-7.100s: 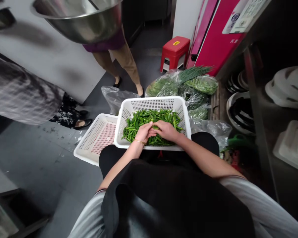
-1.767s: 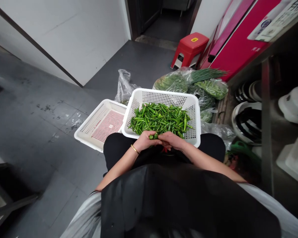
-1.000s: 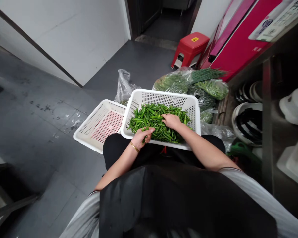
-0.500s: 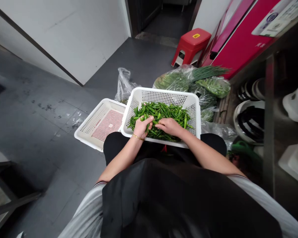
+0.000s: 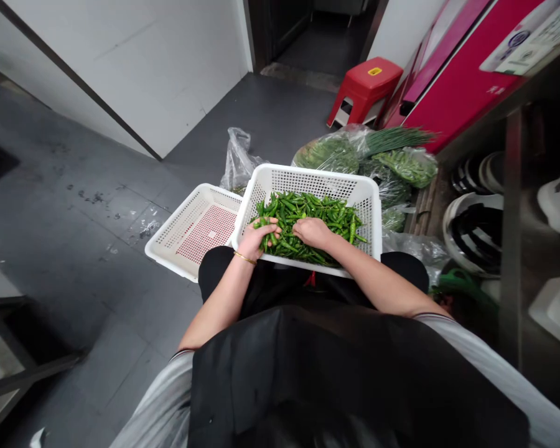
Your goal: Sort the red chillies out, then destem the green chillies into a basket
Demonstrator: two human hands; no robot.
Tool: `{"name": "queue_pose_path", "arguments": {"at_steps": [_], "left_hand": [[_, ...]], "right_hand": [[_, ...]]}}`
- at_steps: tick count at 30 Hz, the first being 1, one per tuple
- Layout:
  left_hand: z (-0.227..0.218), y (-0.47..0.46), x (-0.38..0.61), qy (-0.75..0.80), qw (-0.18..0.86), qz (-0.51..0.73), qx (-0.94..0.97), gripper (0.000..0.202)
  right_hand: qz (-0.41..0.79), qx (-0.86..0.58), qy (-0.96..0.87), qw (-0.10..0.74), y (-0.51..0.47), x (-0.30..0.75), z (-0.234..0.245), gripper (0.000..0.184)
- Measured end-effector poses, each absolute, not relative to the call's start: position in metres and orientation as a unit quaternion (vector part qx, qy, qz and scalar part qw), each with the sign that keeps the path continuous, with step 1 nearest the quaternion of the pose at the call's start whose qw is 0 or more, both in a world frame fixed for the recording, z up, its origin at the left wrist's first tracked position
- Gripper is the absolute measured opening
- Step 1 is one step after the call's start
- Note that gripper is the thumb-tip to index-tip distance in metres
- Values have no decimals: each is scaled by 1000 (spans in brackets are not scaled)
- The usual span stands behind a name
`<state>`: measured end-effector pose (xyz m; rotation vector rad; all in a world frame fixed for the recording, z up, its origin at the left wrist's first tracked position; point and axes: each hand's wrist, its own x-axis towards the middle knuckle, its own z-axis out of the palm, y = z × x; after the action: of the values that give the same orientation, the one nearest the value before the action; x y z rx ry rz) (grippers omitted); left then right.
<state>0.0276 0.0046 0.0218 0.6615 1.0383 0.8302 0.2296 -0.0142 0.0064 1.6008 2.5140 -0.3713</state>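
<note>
A white perforated basket (image 5: 376,211) rests across my lap, its bottom covered with small green chili peppers (image 5: 326,208). At the basket's left side my left hand (image 5: 256,238) is curled around several green chili peppers, which show between thumb and fingers. My right hand (image 5: 312,232) lies over the middle of the pile with its fingers bent closed. Whatever those fingertips hold, if anything, is hidden beneath the hand.
On the floor to the left stands a second, shallower white basket (image 5: 168,239) with a reddish mesh bottom. Bagged greens (image 5: 329,154) and long green stalks (image 5: 399,140) lie beyond my lap. A red stool (image 5: 368,84) is behind them; a metal shelf (image 5: 513,249) runs along the right.
My hands have moved apart: the left went a little left with its chili peppers, away from the right. The whole view has shifted slightly.
</note>
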Motion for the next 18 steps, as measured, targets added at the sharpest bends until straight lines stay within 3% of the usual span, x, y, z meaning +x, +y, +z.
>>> {"name": "queue_pose_path", "arguments": {"at_steps": [6,9,13,18], "left_hand": [[9,0,56,492,447,279,693,22],[0,1,72,460,346,173,800,8],[4,6,76,440,295,152,834,11],[36,12,70,372,327,158,854,13]], "right_hand": [[-229,577,783,-46,-15,246,21,24],[-324,590,734,-93,-24,253,24,22],[-309,591,737,-113,-36,252,25,24],[-264,539,791,-121,-38,252,41,35]]}}
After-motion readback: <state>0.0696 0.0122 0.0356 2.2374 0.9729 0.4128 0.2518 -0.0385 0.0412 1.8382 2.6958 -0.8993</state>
